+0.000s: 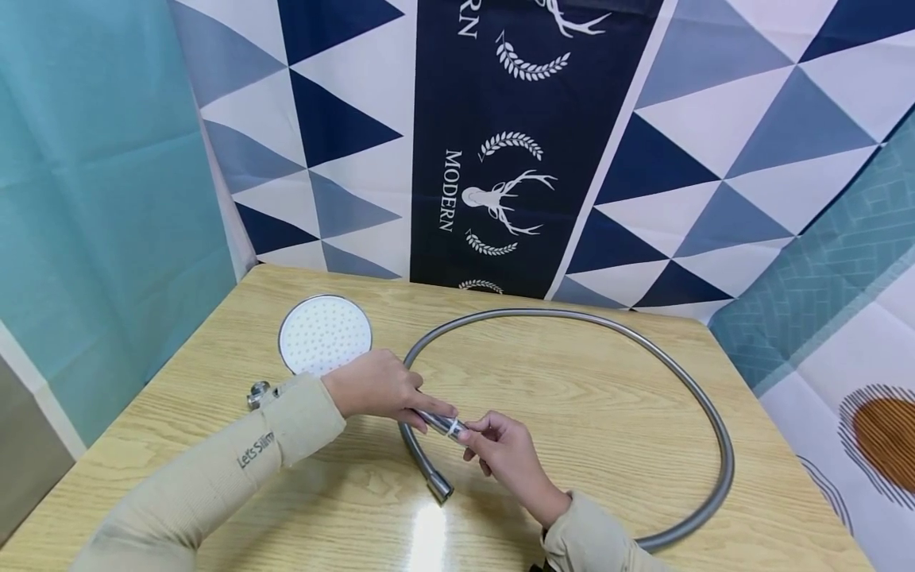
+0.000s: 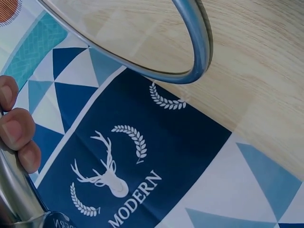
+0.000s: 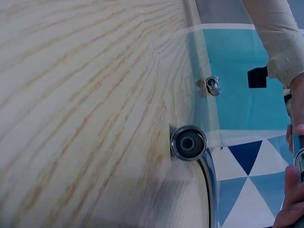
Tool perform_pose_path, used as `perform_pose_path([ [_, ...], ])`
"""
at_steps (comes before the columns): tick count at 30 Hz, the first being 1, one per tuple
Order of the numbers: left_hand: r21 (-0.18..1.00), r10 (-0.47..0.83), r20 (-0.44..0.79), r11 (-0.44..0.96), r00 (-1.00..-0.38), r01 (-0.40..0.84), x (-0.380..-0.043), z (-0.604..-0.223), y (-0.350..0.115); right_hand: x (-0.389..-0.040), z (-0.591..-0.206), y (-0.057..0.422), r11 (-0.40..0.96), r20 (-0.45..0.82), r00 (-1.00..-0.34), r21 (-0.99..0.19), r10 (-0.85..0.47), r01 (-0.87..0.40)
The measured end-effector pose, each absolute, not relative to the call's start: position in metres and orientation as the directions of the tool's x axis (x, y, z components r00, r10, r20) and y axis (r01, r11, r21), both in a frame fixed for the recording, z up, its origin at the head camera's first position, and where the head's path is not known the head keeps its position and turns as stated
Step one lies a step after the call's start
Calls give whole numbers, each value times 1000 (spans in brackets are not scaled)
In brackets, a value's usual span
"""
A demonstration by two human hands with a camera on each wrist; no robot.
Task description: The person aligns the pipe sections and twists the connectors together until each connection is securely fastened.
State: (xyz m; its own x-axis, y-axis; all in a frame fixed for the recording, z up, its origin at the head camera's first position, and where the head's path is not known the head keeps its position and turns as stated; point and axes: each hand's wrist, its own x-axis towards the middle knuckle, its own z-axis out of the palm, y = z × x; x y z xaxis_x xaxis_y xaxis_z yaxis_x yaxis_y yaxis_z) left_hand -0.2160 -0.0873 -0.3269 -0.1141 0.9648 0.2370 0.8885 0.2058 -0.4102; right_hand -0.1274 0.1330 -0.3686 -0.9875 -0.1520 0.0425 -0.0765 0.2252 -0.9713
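My left hand (image 1: 375,385) grips the chrome handle (image 1: 433,419) of a shower head (image 1: 325,334). Its round white face with nozzle dots points up at the left. A narrow white band (image 1: 453,427) circles the handle near its lower end. Fingers and thumb of my right hand (image 1: 506,449) pinch that end, just past the band. In the left wrist view, left fingers (image 2: 19,135) wrap the shiny handle. Below the hands, a grey metal shower hose (image 1: 704,397) lies in a wide loop, one chrome end (image 1: 440,486) loose on the wood; its other end is hidden by my right sleeve.
A small chrome fitting (image 1: 259,393) sits on the wooden table (image 1: 572,373), left of my left sleeve. It also shows in the right wrist view, beyond the hose end (image 3: 188,143). Patterned cloth (image 1: 357,159) hangs behind the table, with teal cloth (image 1: 93,175) at the left.
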Motion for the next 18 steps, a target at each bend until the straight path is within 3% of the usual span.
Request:
perform_pose_path([
  [6, -415, 965, 232, 212, -123, 885, -216, -329, -88, -129, -374, 132, 331, 124, -977, -927, -171, -176],
  [18, -398, 964, 238, 209, -120, 893, -217, -330, -89, -131, -376, 131, 329, 65, -991, -939, -116, -100],
])
